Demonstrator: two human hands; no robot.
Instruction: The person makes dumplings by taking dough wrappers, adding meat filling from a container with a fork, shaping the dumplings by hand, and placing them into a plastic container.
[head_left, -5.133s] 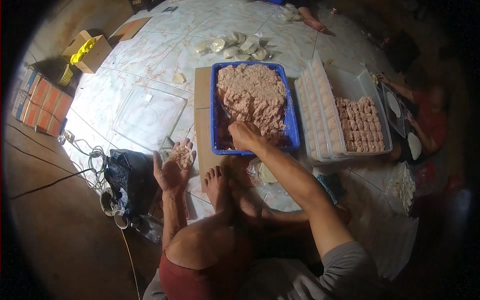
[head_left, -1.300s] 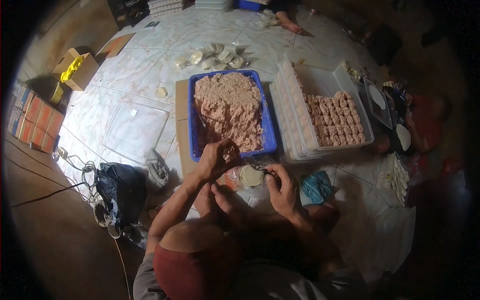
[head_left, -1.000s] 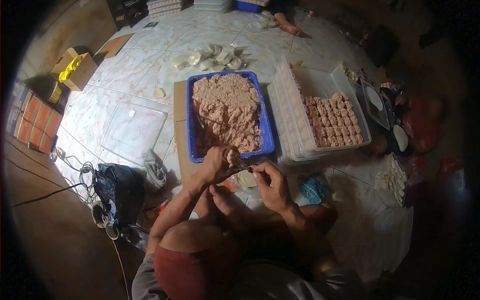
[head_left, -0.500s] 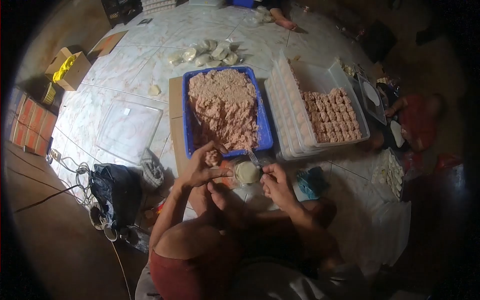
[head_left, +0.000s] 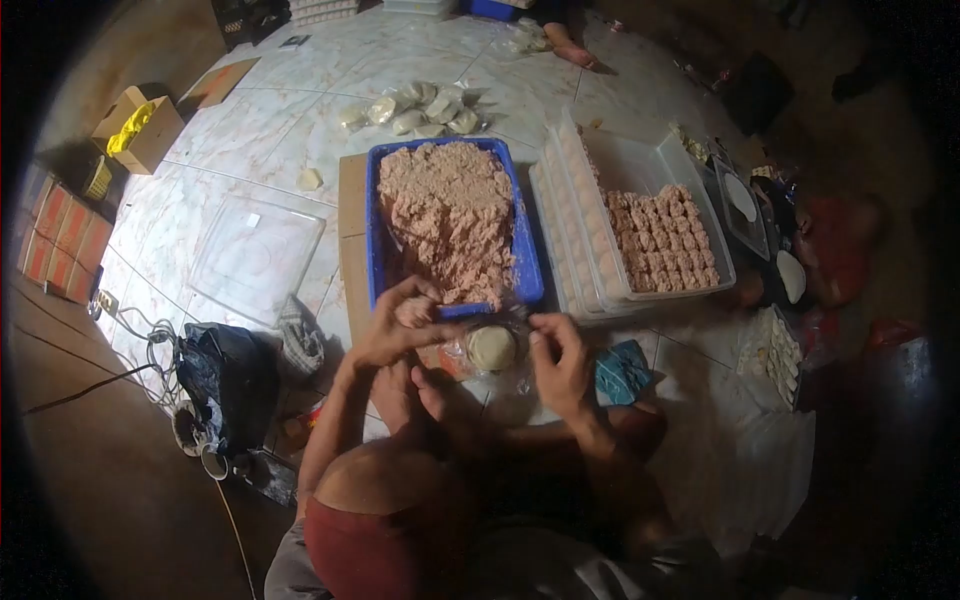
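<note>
My left hand is curled round a lump of minced filling at the near edge of the blue tub. Pink minced filling fills much of that tub. To the right, the fingers of my right hand are closed on a small utensil, blurred at its tip; in the earlier frame it looks like a fork. Between my hands, just below the tub, a stack of round pale wrappers lies on clear plastic.
Right of the tub, stacked clear boxes hold rows of filled dumplings. Bagged wrappers lie beyond the tub. A clear lid and black bag are at left, a teal cloth at right. Another person sits far right.
Since the first frame, my left hand has closed round the filling and moved right, while my right hand has left the tub. Over the last half second, the utensil has risen slightly from beside the wrappers.
</note>
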